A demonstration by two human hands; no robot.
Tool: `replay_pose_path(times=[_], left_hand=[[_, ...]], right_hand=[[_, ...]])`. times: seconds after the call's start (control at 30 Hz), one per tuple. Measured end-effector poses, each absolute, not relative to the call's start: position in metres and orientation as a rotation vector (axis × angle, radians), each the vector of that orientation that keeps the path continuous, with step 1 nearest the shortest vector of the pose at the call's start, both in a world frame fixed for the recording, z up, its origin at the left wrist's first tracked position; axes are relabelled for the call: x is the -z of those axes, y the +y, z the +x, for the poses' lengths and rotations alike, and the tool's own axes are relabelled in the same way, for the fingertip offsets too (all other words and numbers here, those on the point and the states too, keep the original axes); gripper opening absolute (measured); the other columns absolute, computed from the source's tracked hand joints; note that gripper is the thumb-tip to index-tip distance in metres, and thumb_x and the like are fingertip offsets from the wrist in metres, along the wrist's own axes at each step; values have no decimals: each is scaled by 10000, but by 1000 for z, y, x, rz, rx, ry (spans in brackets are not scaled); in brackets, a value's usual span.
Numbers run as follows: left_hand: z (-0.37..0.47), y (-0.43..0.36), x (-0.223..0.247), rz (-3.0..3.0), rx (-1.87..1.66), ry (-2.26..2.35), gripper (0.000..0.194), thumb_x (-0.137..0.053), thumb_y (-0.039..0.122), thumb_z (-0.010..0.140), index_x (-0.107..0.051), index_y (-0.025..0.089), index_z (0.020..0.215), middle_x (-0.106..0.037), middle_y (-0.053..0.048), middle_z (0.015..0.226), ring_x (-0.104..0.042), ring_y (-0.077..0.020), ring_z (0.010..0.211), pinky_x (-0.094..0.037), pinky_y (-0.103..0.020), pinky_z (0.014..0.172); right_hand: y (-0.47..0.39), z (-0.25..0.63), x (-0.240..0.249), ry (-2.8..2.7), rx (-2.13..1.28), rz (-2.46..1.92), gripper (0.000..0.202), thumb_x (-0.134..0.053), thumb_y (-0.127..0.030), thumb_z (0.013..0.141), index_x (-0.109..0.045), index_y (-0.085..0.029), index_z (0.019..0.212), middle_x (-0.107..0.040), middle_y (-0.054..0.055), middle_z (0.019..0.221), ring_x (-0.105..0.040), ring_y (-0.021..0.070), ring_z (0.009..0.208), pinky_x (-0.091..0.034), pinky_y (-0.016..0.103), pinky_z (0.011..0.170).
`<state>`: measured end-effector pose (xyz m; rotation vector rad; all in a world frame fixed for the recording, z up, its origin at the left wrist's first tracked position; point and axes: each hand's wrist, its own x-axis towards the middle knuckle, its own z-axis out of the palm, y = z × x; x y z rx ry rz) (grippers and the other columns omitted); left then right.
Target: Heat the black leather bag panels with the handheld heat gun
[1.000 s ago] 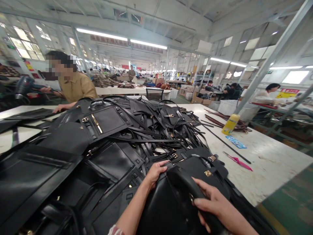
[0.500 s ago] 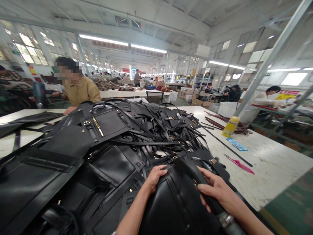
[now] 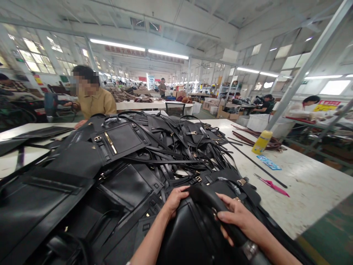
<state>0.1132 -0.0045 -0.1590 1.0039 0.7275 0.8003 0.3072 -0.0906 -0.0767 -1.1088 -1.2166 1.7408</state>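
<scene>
My left hand [image 3: 176, 200] is closed on the upper edge of a black leather bag [image 3: 187, 232], with thumb and fingers pinching it. My right hand [image 3: 234, 217] wraps round a black curved hose handle [image 3: 213, 200], which has a metal collar [image 3: 250, 248] at its lower end. The handle's tip rests at or just over the bag's top edge, near my left fingertips; I cannot tell whether it touches. The lower part of the bag runs out of view.
A heap of black leather bags [image 3: 124, 187] with straps and gold buckles covers much of the white table [image 3: 306, 180]. To the right are a yellow bottle [image 3: 261, 142], a blue-white card [image 3: 268, 162], a pink-handled tool [image 3: 275, 187] and brown straps [image 3: 248, 136]. A co-worker [image 3: 96, 99] stands across the table.
My right hand has moved the hose handle slightly left, bringing its tip closer to my left hand. The left hand stays on the bag. The co-worker has shifted slightly right.
</scene>
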Motion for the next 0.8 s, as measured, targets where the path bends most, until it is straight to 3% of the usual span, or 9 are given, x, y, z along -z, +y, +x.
replay_pose_path(times=[0.1,0.23,0.3,0.43,0.6,0.7,0.8], left_hand=[[111,-6,147,1141,-725,800,444,-608,254,570,-595,126,995,-679,-65,822,-612,-194,739,-456,-335,733],[101,1,111,1435,-655,993,270,-643,145,448,-652,112,716,-649,-14,631,-568,-182,597,-432,-300,578],[91,10,80,1593,-693,1104,188,-628,135,449,-644,131,637,-609,22,568,-538,-166,592,-407,-290,587],[63,13,-7,1939,-857,1349,142,-592,175,553,-640,190,686,-587,35,614,-529,-167,713,-363,-285,688],[61,-30,-93,2839,-955,1811,190,-453,250,750,-608,232,856,-632,-14,775,-568,-189,735,-360,-282,603],[94,-76,-60,3162,-700,1561,223,-367,160,783,-587,197,795,-617,-35,727,-559,-189,662,-358,-285,537],[130,-126,42,3157,-573,1329,266,-410,79,716,-583,155,903,-643,-57,731,-564,-193,651,-402,-295,562]], right_hand=[[-91,307,72,-1227,-1534,-1243,689,-598,-300,708,-252,-150,1285,-592,-28,555,-514,106,354,-420,188,326],[-101,314,60,-1198,-1374,-1288,690,-627,-321,679,-295,-176,1267,-612,-11,656,-525,113,398,-437,217,350],[-113,324,53,-1176,-1344,-1298,734,-634,-345,673,-269,-181,1289,-611,-17,619,-517,117,389,-423,219,353],[-143,344,37,-1094,-1272,-1368,868,-655,-421,639,-197,-166,1331,-596,-26,508,-507,140,365,-404,232,355],[-170,362,21,-945,-1178,-1411,868,-700,-404,600,-236,-237,1315,-597,-41,555,-514,138,408,-419,235,388],[-185,372,21,-947,-1156,-1429,839,-682,-404,632,-224,-249,1318,-592,-36,541,-511,142,429,-423,235,413],[-204,379,31,-933,-1190,-1467,869,-681,-406,643,-175,-252,1333,-600,-19,584,-521,156,463,-441,252,443]])
